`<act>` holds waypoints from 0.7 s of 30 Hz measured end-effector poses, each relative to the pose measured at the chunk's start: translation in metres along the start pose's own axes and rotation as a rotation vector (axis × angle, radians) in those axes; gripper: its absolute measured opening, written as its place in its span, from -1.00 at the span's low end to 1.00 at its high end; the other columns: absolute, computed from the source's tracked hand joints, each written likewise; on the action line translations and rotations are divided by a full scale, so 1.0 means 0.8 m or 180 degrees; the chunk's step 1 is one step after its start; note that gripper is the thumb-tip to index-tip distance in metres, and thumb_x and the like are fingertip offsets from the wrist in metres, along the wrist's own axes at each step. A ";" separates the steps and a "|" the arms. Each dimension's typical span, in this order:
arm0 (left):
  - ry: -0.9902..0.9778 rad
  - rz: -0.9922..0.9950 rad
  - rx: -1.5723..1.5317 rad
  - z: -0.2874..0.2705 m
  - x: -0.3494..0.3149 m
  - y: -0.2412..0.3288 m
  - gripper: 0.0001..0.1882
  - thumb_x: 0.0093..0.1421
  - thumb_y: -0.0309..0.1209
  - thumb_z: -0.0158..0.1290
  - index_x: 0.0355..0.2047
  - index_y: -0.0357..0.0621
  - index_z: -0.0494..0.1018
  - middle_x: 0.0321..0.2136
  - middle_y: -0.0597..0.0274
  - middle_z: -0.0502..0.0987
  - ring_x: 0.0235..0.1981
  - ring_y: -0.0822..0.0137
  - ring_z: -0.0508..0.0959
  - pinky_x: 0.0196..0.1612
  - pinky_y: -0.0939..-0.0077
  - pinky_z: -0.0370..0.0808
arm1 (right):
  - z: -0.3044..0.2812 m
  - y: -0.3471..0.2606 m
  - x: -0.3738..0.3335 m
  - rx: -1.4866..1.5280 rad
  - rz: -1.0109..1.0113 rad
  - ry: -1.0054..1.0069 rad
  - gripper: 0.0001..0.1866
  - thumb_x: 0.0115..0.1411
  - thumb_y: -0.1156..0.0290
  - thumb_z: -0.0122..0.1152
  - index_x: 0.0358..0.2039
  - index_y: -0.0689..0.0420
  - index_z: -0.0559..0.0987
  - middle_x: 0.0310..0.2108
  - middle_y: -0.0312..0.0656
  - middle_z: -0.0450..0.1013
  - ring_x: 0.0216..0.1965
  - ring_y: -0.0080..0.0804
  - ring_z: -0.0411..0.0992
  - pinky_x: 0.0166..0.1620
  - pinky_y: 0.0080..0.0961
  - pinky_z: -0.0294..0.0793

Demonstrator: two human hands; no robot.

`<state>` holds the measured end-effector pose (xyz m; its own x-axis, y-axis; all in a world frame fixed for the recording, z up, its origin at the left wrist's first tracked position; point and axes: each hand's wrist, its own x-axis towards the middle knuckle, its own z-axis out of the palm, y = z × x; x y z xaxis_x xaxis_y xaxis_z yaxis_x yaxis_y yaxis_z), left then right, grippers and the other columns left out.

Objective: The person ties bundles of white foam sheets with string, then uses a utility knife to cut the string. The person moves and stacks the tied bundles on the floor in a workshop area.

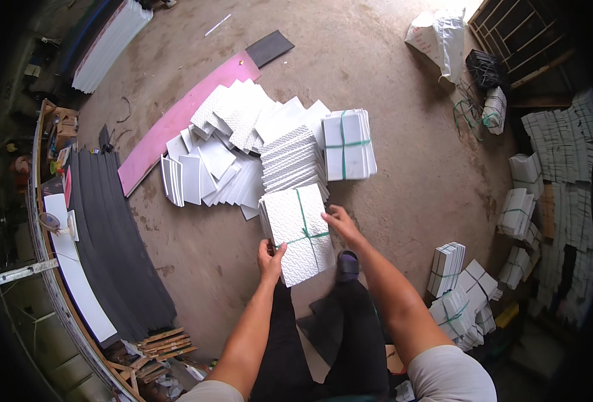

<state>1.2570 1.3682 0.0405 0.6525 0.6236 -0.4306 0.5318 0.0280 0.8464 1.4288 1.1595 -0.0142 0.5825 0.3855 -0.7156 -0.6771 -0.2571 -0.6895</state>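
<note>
A bundle of white embossed panels [295, 216], tied crosswise with green twine [303, 214], sits between my knees, its knot on top. My left hand [270, 261] grips its near left edge, thumb on the upper face and fingers down the side, partly hidden. At the right edge, my right hand [340, 222] has bent fingers against the bundle's side. Just beyond it leans a fanned row of the same panels [289, 159]. Another tied bundle [348, 144] stands right of that row.
Loose white panels [219, 157] lie heaped at the far left, beside a pink sheet [182, 117]. Dark long sheets [112, 241] are stacked on the left. More tied bundles [458, 301] sit at the right, with stacked panels [564, 141] along the wall. A silver sack [440, 43] stands far right.
</note>
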 end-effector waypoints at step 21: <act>-0.1904 -0.0107 0.0877 -0.011 0.158 0.109 -0.47 0.39 -0.02 0.07 0.13 -0.20 0.55 0.00 -0.07 0.65 0.08 0.14 0.61 0.17 0.32 0.45 | 0.238 -0.052 0.027 -0.0239 -0.0504 0.1262 -0.51 0.32 0.19 0.09 0.18 0.17 0.53 0.11 0.12 0.53 0.19 0.05 0.47 0.20 -0.21 0.42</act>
<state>1.3814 1.4563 0.0624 0.7783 0.0818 -0.6225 0.6240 -0.2109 0.7525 1.3840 1.3469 0.0202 0.8142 0.0587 -0.5776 -0.5394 -0.2915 -0.7900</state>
